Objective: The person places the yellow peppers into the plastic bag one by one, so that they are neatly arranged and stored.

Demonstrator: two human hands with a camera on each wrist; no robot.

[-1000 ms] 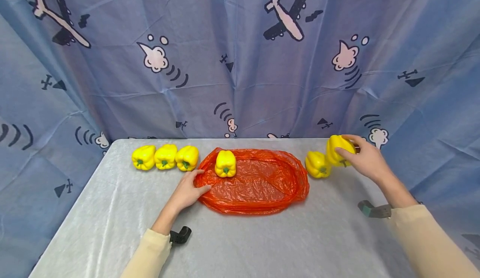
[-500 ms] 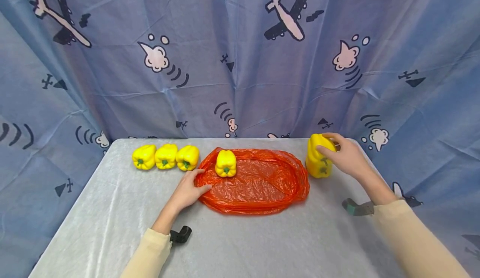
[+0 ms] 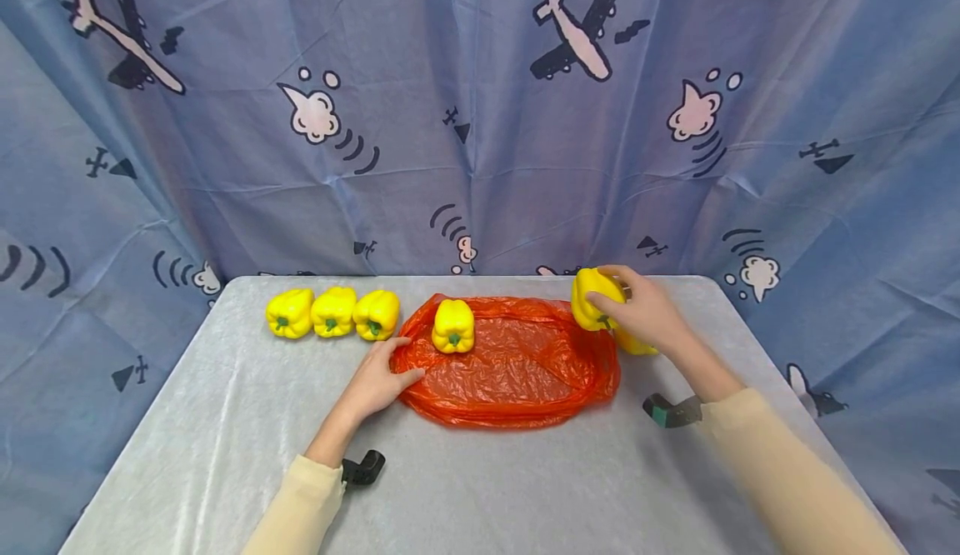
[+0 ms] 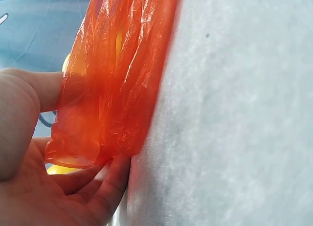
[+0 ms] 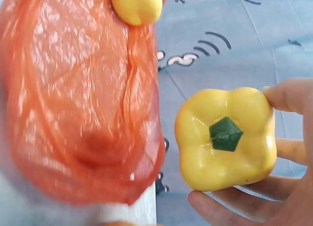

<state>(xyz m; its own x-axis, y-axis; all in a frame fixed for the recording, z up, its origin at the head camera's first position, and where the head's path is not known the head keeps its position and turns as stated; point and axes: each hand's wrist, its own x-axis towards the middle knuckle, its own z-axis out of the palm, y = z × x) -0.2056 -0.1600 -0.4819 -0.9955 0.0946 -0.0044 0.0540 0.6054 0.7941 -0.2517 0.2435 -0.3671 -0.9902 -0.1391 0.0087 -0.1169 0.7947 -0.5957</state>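
At your far left, three yellow bell peppers (image 3: 290,314) stand in a row on the bench (image 3: 487,488), the rightmost just beside your left hand (image 3: 378,378); a sideways slip of those fingers could set it rolling. That hand curves its thumb and fingers around the left end of the red plastic bag (image 3: 495,415), though you cannot tell how firmly; the film looks thin, so a tug could fold the rim or slide the bag. Inside it, toward the far left, the bagged pepper (image 3: 453,322) could tip if the floor were pulled. Your right hand (image 3: 647,312) clasps the held pepper (image 3: 591,297) by its sides, seemingly raised by the bag's right end; smooth skin could slip through, and low passage could snag the rim. Rightmost, the last pepper (image 3: 636,343) shows partly beneath that hand, where a dipping wrist could knock it.
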